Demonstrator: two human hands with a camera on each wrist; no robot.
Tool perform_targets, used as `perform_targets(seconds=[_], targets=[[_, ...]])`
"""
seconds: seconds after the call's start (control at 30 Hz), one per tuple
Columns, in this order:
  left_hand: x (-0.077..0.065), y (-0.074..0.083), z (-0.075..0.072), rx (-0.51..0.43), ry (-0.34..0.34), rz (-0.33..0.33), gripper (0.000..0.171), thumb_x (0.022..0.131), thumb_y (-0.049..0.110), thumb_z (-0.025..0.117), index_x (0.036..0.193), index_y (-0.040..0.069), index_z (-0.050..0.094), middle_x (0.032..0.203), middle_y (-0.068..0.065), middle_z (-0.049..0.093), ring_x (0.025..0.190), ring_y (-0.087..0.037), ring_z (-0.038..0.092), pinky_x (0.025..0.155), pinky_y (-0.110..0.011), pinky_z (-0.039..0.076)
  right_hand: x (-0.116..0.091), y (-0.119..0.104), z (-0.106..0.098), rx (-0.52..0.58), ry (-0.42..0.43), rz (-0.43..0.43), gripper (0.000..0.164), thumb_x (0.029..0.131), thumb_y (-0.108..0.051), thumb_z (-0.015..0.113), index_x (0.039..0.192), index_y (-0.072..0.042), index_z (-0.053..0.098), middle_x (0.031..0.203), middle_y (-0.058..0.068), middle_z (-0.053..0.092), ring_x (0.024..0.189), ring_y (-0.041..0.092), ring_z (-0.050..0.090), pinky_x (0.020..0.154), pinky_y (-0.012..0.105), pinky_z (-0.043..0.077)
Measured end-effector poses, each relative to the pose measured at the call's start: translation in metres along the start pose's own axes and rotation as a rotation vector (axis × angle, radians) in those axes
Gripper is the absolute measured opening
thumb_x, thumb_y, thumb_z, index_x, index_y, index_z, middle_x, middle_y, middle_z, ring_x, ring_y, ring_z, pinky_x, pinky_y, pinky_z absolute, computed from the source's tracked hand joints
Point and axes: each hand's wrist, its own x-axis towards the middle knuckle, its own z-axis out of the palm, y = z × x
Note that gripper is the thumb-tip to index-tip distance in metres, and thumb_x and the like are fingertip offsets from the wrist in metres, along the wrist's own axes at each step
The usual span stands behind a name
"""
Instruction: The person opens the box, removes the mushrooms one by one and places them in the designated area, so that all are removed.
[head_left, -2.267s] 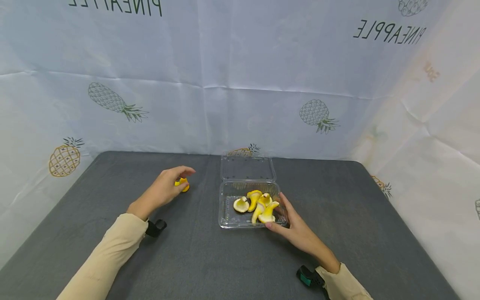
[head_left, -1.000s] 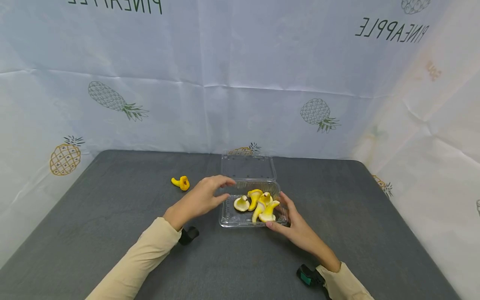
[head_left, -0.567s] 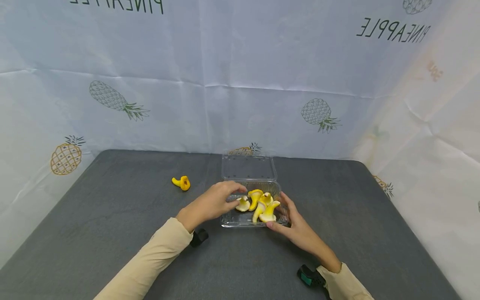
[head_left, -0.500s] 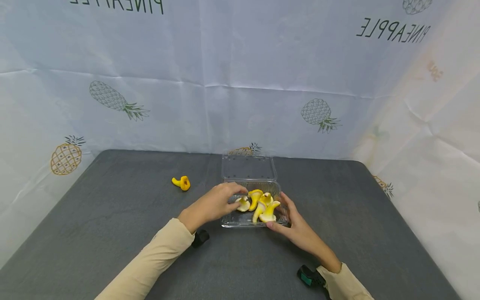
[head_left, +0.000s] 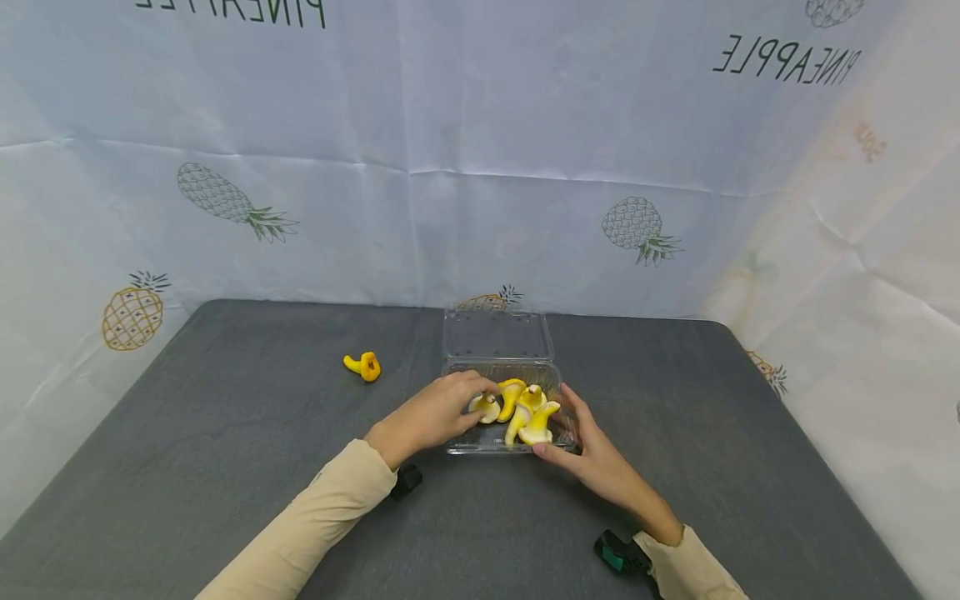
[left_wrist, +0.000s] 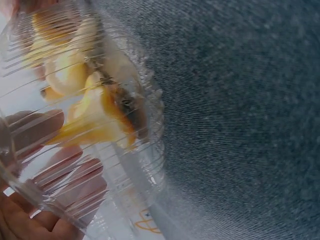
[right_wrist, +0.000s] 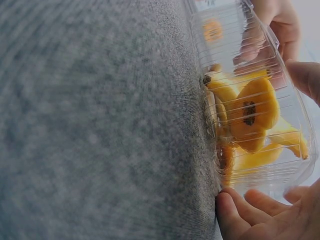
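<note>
A clear plastic clamshell box [head_left: 495, 451] stands on the table in the head view, its lid [head_left: 497, 336] folded back. Several yellow mushrooms [head_left: 536, 425] with pale undersides lie inside. Over the box's left side reaches my left hand [head_left: 435, 410], thumb and fingers around the stem of the leftmost mushroom [head_left: 487, 408]. Through the ribbed wall in the left wrist view, that mushroom [left_wrist: 102, 117] has its stem between the fingertips. My right hand [head_left: 596, 467] grips the box's right front corner, thumb at the front edge, fingers along the right side.
One more yellow mushroom [head_left: 363, 366] lies on the dark grey table [head_left: 480, 533], left of the box. A white cloth [head_left: 375, 225] printed with pineapples hangs behind the table. Black wrist devices [head_left: 622, 553] sit on both wrists.
My left hand has come from beside the mushroom lying on the table, moved right into the box, and closed around the leftmost mushroom's stem. The right hand has stayed on the box.
</note>
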Motion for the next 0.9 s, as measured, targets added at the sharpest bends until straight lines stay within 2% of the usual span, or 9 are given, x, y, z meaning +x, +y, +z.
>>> perform_targets(seconds=[0.53, 0.9], targets=[[0.0022, -0.0008, 0.005, 0.078, -0.023, -0.005, 0.025, 0.096, 0.006, 0.063, 0.12, 0.011, 0.069, 0.115, -0.005, 0.069, 0.1, -0.017, 0.066, 0.084, -0.032, 0.057, 0.0002, -0.0004, -0.0006, -0.001, 0.002, -0.006, 0.102, 0.092, -0.038, 0.071, 0.16, -0.014, -0.002, 0.166, 0.018, 0.006, 0.147, 0.042, 0.031, 0.114, 0.066, 0.029], [-0.0041, -0.0037, -0.0004, 0.043, 0.055, 0.025, 0.024, 0.093, 0.007, 0.067, 0.116, 0.011, 0.068, 0.114, -0.004, 0.07, 0.103, -0.019, 0.065, 0.083, -0.033, 0.056, -0.0004, -0.0009, -0.0003, 0.006, 0.002, 0.005, 0.103, 0.092, -0.038, 0.071, 0.16, -0.015, -0.003, 0.166, 0.017, 0.006, 0.147, 0.043, 0.03, 0.114, 0.067, 0.028]])
